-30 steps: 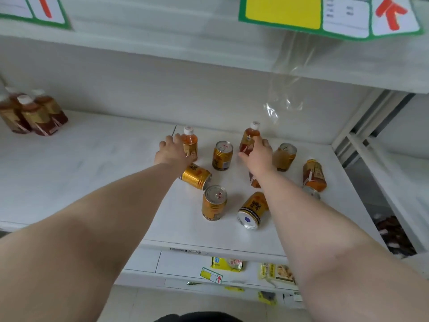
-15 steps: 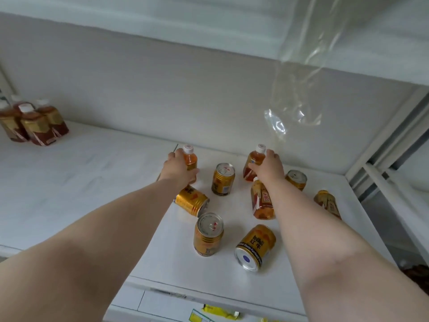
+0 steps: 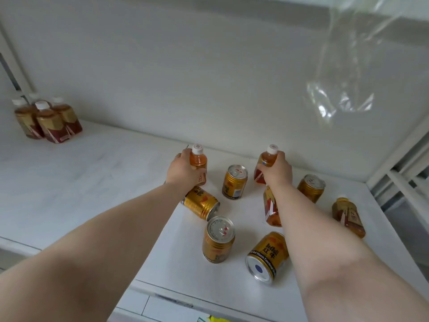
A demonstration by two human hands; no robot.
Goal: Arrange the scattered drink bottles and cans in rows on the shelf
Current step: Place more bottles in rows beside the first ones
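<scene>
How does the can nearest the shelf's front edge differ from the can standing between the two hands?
The front can lies on its side, its silver base with a blue dot facing the camera; the middle can stands upright, showing its pull-tab top. The front can lies beside the right forearm; the middle can stands farther back, between the left hand and the right hand. Both are gold and untouched.

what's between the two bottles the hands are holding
One upright gold can stands between the left-hand bottle and the right-hand bottle, seen in the head view.
</scene>
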